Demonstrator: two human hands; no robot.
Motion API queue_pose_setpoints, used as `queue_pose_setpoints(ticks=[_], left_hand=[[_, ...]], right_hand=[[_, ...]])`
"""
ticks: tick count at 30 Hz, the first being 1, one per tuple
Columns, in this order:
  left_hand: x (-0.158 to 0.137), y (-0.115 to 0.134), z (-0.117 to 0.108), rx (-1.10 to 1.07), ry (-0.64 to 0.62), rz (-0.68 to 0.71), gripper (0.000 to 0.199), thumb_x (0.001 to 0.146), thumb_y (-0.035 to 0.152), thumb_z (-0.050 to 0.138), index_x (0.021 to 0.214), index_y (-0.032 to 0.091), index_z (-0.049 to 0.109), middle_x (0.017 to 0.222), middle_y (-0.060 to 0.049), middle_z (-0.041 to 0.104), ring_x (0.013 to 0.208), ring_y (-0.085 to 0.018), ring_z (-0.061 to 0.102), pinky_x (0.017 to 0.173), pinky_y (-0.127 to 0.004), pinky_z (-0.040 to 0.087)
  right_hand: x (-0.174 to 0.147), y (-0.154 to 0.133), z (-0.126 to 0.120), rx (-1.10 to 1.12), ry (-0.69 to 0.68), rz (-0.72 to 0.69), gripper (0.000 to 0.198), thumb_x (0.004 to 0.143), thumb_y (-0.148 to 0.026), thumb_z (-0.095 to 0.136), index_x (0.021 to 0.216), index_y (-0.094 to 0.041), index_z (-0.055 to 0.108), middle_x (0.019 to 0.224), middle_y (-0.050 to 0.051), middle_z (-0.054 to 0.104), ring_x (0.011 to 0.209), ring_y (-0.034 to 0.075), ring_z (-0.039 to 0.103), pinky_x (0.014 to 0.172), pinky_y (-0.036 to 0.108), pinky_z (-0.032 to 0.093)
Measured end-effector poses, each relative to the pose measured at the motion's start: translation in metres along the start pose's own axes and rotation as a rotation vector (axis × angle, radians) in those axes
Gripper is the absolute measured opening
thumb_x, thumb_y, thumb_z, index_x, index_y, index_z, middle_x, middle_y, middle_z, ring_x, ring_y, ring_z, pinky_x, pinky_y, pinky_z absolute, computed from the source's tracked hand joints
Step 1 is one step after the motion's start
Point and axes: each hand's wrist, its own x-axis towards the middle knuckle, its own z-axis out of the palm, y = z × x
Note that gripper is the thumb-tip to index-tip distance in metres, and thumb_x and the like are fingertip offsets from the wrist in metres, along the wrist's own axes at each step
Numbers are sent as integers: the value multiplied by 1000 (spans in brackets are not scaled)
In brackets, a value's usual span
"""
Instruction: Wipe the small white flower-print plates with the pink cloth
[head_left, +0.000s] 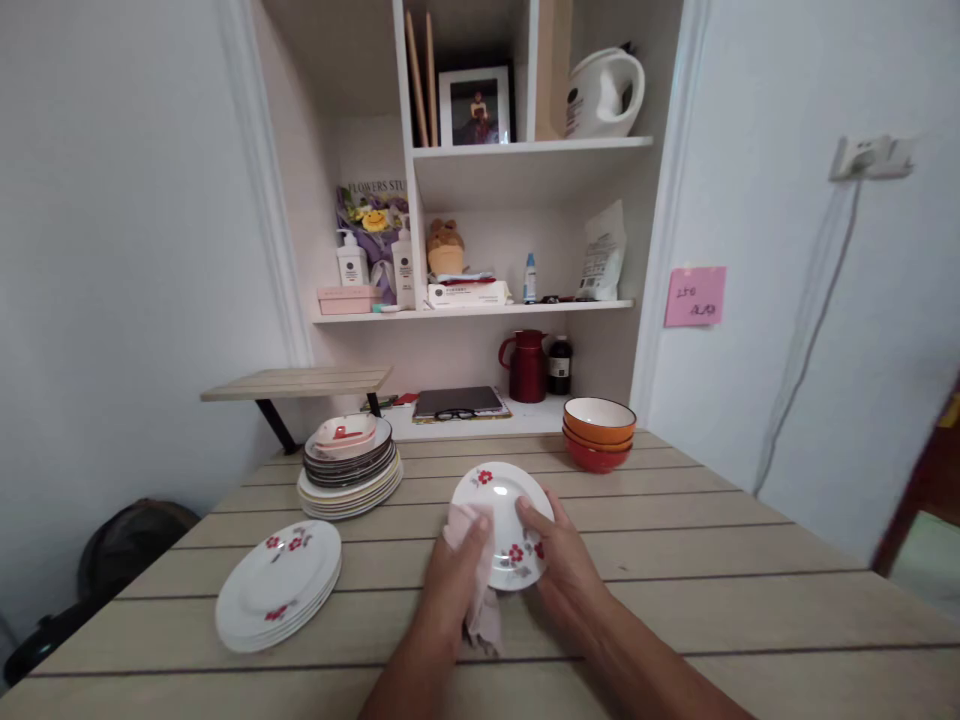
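The left hand (454,580) has its fingers lost behind a limp, creased pink cloth (484,612); the right hand (567,556) has most of its own tucked under the floral plate (504,520). A dark, rounded shape (135,560) at left is partly hidden behind the table (690,570), whose wood-grained top is split by dark lines. Both hands grip the plate, tilted over the table's near middle, the left through the cloth. It's round, glossy white, with red blossoms and grey leaves.

Left hand (459,570) bare, right hand (564,552) bare, rounded thumb tips (528,511), bare wrists (596,612), tapering forearms (652,655) uncovered to the view's lower edge
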Motion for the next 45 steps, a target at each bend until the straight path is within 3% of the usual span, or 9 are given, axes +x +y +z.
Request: queue_pose_setpoints(ticks=[4,9,15,19,23,29,35,40,45], left_hand=[[-2,6,-3,33,-27,10,60,68,47,79,114,10,67,100,-15,75,97,-30,69,84,-35,53],[-3,18,-10,185,-130,-4,62,64,50,80,108,9,69,90,-14,76,88,-29,70,74,-33,54],[1,18,-18,279,-282,-44,58,64,54,79,99,8,71,86,-14,75,75,-25,69,67,-30,53],[0,16,-18,297,-289,-60,59,62,52,81,102,9,71,91,-15,75,82,-28,70,70,-31,54],[2,13,-17,289,-261,-52,56,63,50,81,98,7,71,88,-15,75,74,-26,70,67,-32,54],[5,13,-11,99,-74,-92,64,63,50,81,109,9,68,85,-15,76,77,-29,72,72,-37,56],[6,5,-4,19,-14,-60,67,61,48,83,114,11,67,94,-16,76,85,-30,73,77,-36,56],[4,9,-8,87,-53,-37,64,62,52,81,109,12,69,92,-14,76,87,-28,71,76,-33,55],[-3,16,-15,303,-273,-68,55,69,52,75,102,9,71,87,-11,75,79,-24,69,70,-29,52]], right_hand=[[4,-20,-6,-204,-114,154,54,65,-29,77,115,-23,57,80,2,73,63,19,65,57,30,50],[1,-47,-11,-497,-310,50,38,67,-25,72,103,-19,63,81,2,72,68,18,65,57,25,46],[-2,-47,-10,-564,-389,101,33,64,-25,74,93,-18,63,73,1,68,64,18,64,56,27,47],[-2,-46,-11,-557,-389,121,29,63,-25,75,88,-17,62,70,1,67,58,16,61,54,27,47],[-2,-43,-9,-520,-361,105,29,62,-25,77,84,-18,59,67,0,67,53,15,59,49,25,45],[-2,-21,0,-248,-181,-22,35,63,-30,78,88,-20,55,64,-1,66,51,15,58,48,25,44],[2,-5,2,-66,-68,-77,44,65,-33,79,99,-22,55,74,1,70,59,17,62,57,28,49],[3,-23,-4,-250,-137,108,49,65,-33,77,107,-22,54,78,1,69,61,19,63,55,29,48],[-1,-50,-12,-540,-345,56,52,64,-28,75,111,-25,54,93,0,68,65,17,64,54,26,47]])
